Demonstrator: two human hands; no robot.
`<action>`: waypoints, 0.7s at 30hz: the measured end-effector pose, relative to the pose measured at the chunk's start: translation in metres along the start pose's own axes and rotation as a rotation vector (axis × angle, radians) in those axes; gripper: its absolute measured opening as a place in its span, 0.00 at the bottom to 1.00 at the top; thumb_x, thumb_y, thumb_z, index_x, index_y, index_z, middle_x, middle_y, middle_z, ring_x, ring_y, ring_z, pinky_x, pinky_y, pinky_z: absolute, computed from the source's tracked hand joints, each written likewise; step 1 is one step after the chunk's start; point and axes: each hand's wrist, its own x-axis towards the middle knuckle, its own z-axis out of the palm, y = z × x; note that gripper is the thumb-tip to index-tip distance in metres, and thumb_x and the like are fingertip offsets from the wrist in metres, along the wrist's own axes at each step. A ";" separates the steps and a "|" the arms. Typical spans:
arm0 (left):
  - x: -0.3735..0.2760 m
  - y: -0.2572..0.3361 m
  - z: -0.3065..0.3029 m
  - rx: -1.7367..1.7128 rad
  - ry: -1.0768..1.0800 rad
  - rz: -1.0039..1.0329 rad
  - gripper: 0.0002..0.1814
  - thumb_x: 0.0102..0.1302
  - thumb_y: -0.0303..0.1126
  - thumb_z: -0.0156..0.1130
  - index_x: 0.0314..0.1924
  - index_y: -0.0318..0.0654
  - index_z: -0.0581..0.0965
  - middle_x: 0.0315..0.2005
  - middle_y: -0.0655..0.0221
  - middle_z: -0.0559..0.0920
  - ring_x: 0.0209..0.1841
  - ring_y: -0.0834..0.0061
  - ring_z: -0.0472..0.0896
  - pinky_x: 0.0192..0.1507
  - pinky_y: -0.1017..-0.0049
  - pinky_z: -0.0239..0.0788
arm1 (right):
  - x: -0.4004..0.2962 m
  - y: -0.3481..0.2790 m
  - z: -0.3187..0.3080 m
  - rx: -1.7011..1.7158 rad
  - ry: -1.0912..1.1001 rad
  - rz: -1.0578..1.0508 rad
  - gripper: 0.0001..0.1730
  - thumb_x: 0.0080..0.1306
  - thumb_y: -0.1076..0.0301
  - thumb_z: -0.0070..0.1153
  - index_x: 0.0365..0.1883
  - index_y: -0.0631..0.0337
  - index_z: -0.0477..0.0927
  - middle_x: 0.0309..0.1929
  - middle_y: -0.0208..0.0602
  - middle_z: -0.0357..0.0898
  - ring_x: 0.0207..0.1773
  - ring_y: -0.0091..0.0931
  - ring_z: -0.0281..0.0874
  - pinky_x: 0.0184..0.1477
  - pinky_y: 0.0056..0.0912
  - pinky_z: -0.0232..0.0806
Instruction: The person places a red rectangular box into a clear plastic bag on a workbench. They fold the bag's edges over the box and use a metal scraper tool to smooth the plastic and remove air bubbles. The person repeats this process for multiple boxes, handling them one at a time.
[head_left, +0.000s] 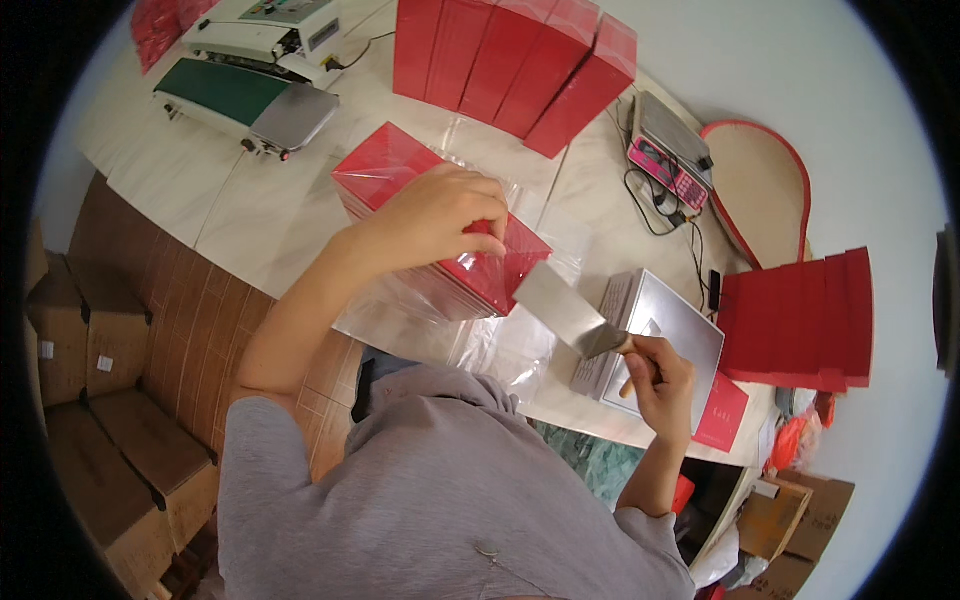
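Observation:
A long red box (382, 161) lies in clear plastic film on the pale table in front of me. My left hand (469, 214) rests on its top with the fingers curled, pinching film at the near right part. In my right hand (660, 379) is the wooden handle of a wide metal scraper (559, 300). The scraper's flat blade points up and left, its end beside the right end of the red box. Clear plastic film (517, 352) spreads over the table around and below the box.
Wrapped red boxes (495, 64) stand at the back, and a red stack (799, 322) at the right. A silver-white box (675, 330) lies under my right hand. A scale (667, 169) with cables sits back right, a sealing machine (247, 97) back left. Cartons (112, 322) fill the left floor.

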 end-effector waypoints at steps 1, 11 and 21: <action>0.003 -0.003 0.002 -0.016 0.001 0.016 0.12 0.59 0.38 0.69 0.29 0.39 0.78 0.39 0.69 0.81 0.47 0.65 0.78 0.55 0.64 0.64 | -0.001 -0.004 0.004 0.005 -0.019 -0.040 0.11 0.65 0.74 0.64 0.44 0.67 0.81 0.26 0.40 0.81 0.22 0.23 0.77 0.26 0.25 0.68; 0.014 -0.013 0.001 -0.003 -0.181 -0.048 0.11 0.59 0.38 0.70 0.28 0.40 0.79 0.50 0.70 0.82 0.53 0.65 0.77 0.61 0.65 0.60 | 0.028 -0.038 0.054 -0.180 -0.093 -0.425 0.12 0.64 0.69 0.64 0.44 0.63 0.81 0.28 0.35 0.82 0.24 0.32 0.80 0.24 0.34 0.70; 0.005 -0.018 0.005 0.036 0.072 -0.075 0.07 0.63 0.35 0.65 0.33 0.39 0.81 0.50 0.69 0.83 0.54 0.64 0.77 0.62 0.65 0.61 | 0.028 -0.040 0.054 -0.230 -0.030 -0.304 0.09 0.66 0.70 0.62 0.43 0.61 0.79 0.26 0.37 0.80 0.22 0.36 0.78 0.21 0.36 0.68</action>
